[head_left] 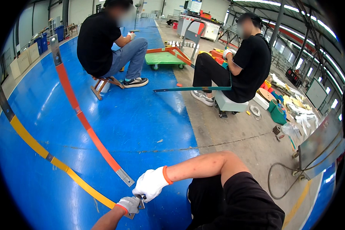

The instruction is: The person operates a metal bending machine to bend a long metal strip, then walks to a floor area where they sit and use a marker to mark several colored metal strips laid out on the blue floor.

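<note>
A: any packaging or screens around here?

B: yeah, a few. Flat tan cardboard boxes (22, 61) lean along the left wall, next to blue bins (42, 41). Far back there's a pale monitor-like screen (193, 5) on a cabinet. Right side, crumpled clear plastic bags (301, 122) sit on the concrete floor. Labels are too small to tell.

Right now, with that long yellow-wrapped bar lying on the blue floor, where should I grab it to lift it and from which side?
Grip the yellow-wrapped bar on its yellow covering, not the bare grey metal end where the left hand and right hand are working. It lies flat and long, so probably take it from above, fingers around its narrow edges, coming from the open blue floor side; the orange-wrapped bar lies along the other side.
</note>
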### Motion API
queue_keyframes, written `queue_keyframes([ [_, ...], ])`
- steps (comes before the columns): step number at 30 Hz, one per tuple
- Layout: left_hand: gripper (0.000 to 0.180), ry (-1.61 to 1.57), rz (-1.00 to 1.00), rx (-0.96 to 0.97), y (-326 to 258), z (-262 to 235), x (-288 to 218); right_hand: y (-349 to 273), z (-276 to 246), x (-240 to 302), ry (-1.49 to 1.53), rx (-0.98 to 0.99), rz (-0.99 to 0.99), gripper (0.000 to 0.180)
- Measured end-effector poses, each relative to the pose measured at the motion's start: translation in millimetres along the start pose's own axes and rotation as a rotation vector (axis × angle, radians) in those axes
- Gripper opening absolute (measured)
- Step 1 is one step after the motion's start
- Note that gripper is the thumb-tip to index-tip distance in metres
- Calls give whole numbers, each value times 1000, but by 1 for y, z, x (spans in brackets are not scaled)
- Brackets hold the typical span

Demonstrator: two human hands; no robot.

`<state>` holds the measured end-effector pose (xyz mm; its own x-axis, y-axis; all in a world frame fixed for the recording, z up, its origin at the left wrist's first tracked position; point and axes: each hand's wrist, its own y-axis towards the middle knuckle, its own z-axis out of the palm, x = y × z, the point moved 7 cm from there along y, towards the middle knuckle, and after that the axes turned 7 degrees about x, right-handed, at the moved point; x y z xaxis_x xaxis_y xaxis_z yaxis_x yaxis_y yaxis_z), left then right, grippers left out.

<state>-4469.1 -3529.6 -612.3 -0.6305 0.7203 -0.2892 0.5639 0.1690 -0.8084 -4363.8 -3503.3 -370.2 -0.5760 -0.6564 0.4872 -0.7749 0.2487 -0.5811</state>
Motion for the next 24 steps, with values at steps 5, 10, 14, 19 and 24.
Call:
queue_keyframes([
  [5, 56, 1, -1, 15, -1, -1, -1, 2, 0, -1, -12, -7, 19, 32],
  [10, 59, -4, -10, 61, -2, -3, -3, 1, 0, -1, -21, -7, 7, 34],
  [14, 61, -4, -10, 66, -3, -3, -3, 1, 1, -1, -16, -6, -14, 33],
  [19, 64, 3, -5, 65, -1, -2, -3, 3, 2, -2, -22, -8, 3, 34],
  [24, 65, 17, 10, 70, 0, 0, -3, 2, 2, -2, -25, -4, 17, 34],
])
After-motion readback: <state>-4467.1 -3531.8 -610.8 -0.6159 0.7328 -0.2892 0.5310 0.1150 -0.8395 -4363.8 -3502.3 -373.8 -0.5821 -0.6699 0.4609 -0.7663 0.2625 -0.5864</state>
